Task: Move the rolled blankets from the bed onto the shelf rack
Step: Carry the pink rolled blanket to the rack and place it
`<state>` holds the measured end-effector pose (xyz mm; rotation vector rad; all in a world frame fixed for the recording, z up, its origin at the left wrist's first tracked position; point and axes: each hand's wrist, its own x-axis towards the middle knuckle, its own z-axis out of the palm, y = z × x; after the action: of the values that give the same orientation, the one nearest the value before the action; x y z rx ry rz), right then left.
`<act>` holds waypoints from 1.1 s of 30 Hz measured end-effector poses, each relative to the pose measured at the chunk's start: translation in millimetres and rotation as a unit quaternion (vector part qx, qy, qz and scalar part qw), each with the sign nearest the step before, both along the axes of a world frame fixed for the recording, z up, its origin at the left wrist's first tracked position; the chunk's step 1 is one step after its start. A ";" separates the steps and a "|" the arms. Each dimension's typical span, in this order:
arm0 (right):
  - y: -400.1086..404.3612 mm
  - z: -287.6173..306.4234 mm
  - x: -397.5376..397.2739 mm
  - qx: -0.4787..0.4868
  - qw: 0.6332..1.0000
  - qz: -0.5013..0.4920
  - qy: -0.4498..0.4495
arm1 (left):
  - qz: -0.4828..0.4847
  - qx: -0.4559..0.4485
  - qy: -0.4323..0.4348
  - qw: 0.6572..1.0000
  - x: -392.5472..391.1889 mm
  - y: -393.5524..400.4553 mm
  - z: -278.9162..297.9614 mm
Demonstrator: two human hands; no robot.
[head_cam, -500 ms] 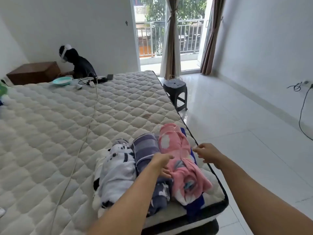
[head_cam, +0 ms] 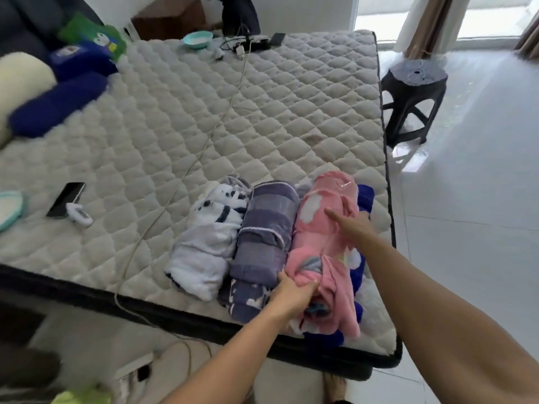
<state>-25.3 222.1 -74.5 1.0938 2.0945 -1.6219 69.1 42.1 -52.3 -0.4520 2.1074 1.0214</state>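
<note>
Three rolled blankets lie side by side at the near right corner of the quilted mattress (head_cam: 204,126): a white one with dark spots (head_cam: 208,246), a grey-purple striped one (head_cam: 264,243) and a pink one (head_cam: 323,228) lying over a dark blue fabric (head_cam: 366,196). My left hand (head_cam: 291,293) grips the near end of the pink roll. My right hand (head_cam: 353,225) lies on the pink roll's middle, fingers spread over its top and far side. No shelf rack is in view.
A white cable (head_cam: 186,170) runs across the mattress. A phone (head_cam: 65,199) and small white device (head_cam: 78,214) lie at left, pillows (head_cam: 58,103) at far left, a teal bowl (head_cam: 198,39) at the back. A black stool (head_cam: 414,94) stands on the tiled floor right of the bed.
The view has tilted down and left. My left hand moved from the striped roll to the pink roll's near end. My right hand came from the bed's edge onto the pink roll.
</note>
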 end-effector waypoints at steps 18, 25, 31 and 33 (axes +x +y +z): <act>12.6 12.8 23.2 -0.201 0.972 -0.109 0.045 | 0.280 0.187 0.055 0.940 51.7 23.2 23.8; -51.6 110.1 67.1 -0.202 0.954 -0.076 0.210 | 0.243 0.259 0.072 0.932 90.6 -39.8 65.7; -172.6 174.8 131.9 -0.212 0.939 0.072 0.262 | 0.272 0.306 0.090 0.908 171.0 -148.9 93.6; -221.5 188.9 159.6 -0.222 0.926 0.132 0.276 | 0.285 0.316 0.105 0.899 208.9 -190.4 96.9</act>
<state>134.2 0.6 114.4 0.2081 1.8897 -2.2832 278.0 -148.3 44.7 -0.6581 1.6905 2.0853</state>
